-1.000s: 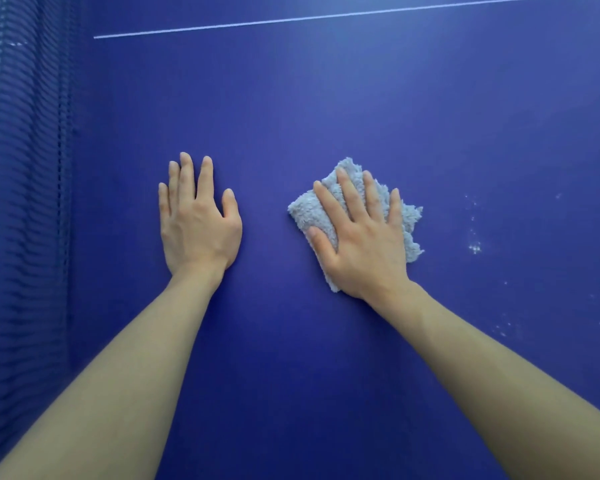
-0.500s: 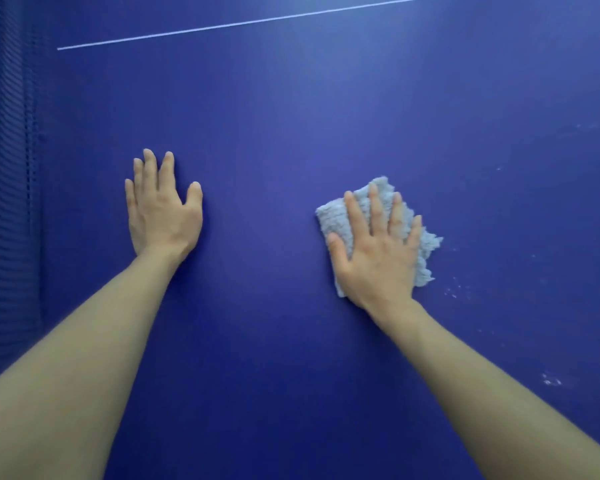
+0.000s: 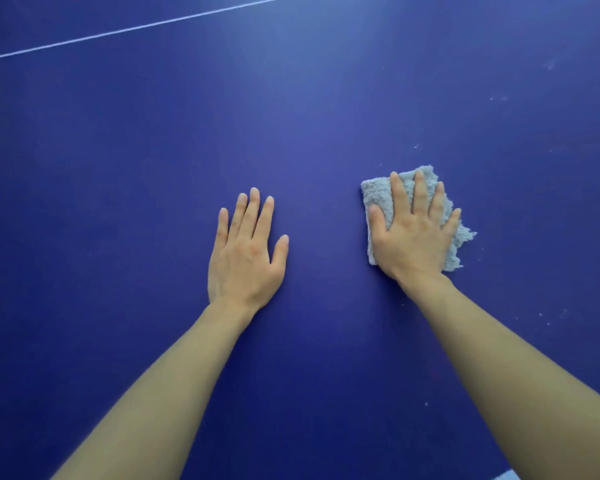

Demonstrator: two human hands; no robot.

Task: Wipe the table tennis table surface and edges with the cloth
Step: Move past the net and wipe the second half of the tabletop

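Head view: the blue table tennis surface (image 3: 291, 133) fills the whole frame, with a thin white line (image 3: 136, 27) slanting across the far left corner. No edge of it is plainly in sight, so the work here is on the open playing area, not the edges.

The right hand (image 3: 414, 237) lies flat on a pale grey fluffy cloth (image 3: 376, 197), fingers (image 3: 420, 192) straight and slightly fanned, thumb out to the side. It pinches nothing. The palm and fingers press the cloth down onto the surface, which likely spreads the pressure over the folded pad so more of it rubs at once. The cloth shows past the fingertips, beside the thumb and at the little-finger side, where its frayed edge sticks out.

The left hand (image 3: 245, 258) rests palm down on bare surface, well apart from the cloth, fingers straight and close together, holding nothing. It probably serves as a prop for leaning forward over the surface.

Small white specks (image 3: 541, 315) dot the surface to the right of the cloth and farther up on that side, while the area left of the cloth looks cleaner. That suggests the right side remains to be wiped.
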